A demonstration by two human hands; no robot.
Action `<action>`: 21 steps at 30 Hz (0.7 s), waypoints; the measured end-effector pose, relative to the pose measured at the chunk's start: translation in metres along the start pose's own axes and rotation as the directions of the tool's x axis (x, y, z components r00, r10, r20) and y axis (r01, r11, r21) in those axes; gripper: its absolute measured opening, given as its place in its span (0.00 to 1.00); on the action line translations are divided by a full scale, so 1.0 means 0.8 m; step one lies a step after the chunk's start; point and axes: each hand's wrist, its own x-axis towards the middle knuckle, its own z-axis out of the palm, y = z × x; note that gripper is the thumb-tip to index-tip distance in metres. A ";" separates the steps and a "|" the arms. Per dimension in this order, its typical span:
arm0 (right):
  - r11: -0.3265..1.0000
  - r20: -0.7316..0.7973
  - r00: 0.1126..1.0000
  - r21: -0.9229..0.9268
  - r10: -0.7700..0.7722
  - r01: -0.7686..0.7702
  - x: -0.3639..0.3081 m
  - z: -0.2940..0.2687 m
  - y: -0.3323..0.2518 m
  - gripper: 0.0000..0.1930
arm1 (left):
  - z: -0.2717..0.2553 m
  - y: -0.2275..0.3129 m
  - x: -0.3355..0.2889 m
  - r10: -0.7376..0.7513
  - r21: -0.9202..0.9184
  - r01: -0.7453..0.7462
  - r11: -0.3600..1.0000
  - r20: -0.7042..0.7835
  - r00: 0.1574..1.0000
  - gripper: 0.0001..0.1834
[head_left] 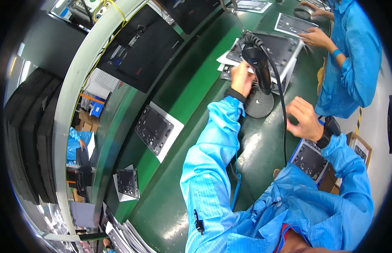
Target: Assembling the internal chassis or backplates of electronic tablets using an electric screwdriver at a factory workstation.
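With twelve at the top of the view, the tool [257, 67], black and hanging, stands over the green bench [166, 211]. Its long axis runs aslant from eleven to five, the lower end pointing toward five. The left hand [241, 80] is just beside it at about eight, its fingertips partly hidden behind the tool; whether they grip it, a sheet edge or nothing, I cannot tell. The right hand [305, 118], between four and five, is curled, its fingers just beside the black cable [283, 126]; nothing shows in it, but I cannot tell whether it pinches something small.

Just below the tool, at six, is the disc [260, 104], round and perforated. The stack [284, 49] of dark panels and white sheets sits behind it toward one to two. Farther out, a single panel [154, 128] lies on a white sheet at eight, and another [309, 160] is at five.

As for progress, neither hand visibly lifts a panel; which panels are done and which are left, their lie does not tell. Beyond the stack, at three, a co-worker [352, 63] handles a further panel [291, 24].
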 end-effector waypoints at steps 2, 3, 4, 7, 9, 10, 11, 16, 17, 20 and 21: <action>0.978 0.060 0.980 0.071 0.190 -0.194 -0.016 0.000 0.019 0.17 | 0.005 0.019 -0.003 0.080 -0.035 -0.084 0.996 -0.107 0.991 0.05; 0.978 0.065 0.980 0.081 0.186 -0.191 -0.016 -0.001 0.022 0.17 | -0.004 0.035 -0.011 0.096 -0.012 -0.099 0.995 -0.168 0.981 0.05; 0.951 0.049 0.972 0.199 0.231 -0.236 -0.009 -0.006 0.019 0.24 | -0.019 0.056 -0.022 0.119 0.012 -0.120 0.993 -0.233 0.965 0.05; 0.844 -0.031 0.954 0.475 0.299 -0.249 0.016 0.004 0.026 0.46 | -0.077 0.122 -0.087 0.257 0.187 -0.199 0.962 -0.369 0.893 0.06; 0.863 -0.172 0.949 0.482 0.263 -0.152 0.075 0.011 0.023 0.50 | -0.132 0.175 -0.161 0.340 0.286 -0.235 0.929 -0.409 0.847 0.06; 0.886 -0.205 0.933 0.425 0.295 -0.187 0.101 0.019 0.014 0.50 | -0.152 0.200 -0.207 0.374 0.337 -0.240 0.910 -0.425 0.824 0.06; 0.904 -0.280 0.937 0.421 0.208 -0.074 0.132 0.030 0.001 0.50 | -0.163 0.219 -0.252 0.375 0.383 -0.207 0.900 -0.438 0.817 0.07; 0.601 -0.062 0.965 0.792 0.256 -0.108 0.227 0.103 -0.015 0.17 | -0.146 0.212 -0.422 0.165 0.384 0.046 0.922 -0.499 0.851 0.13; 0.601 -0.035 0.947 0.780 0.320 -0.174 0.224 0.090 -0.026 0.21 | -0.130 0.192 -0.455 0.134 0.374 0.094 0.923 -0.541 0.831 0.13; 0.487 -0.087 0.912 0.863 0.402 -0.132 0.213 0.103 -0.017 0.21 | -0.077 0.107 -0.510 0.021 0.333 0.212 0.919 -0.577 0.816 0.13; 0.505 -0.114 0.912 0.856 0.393 -0.111 0.207 0.105 -0.015 0.18 | -0.064 0.076 -0.512 -0.021 0.335 0.258 0.906 -0.572 0.820 0.12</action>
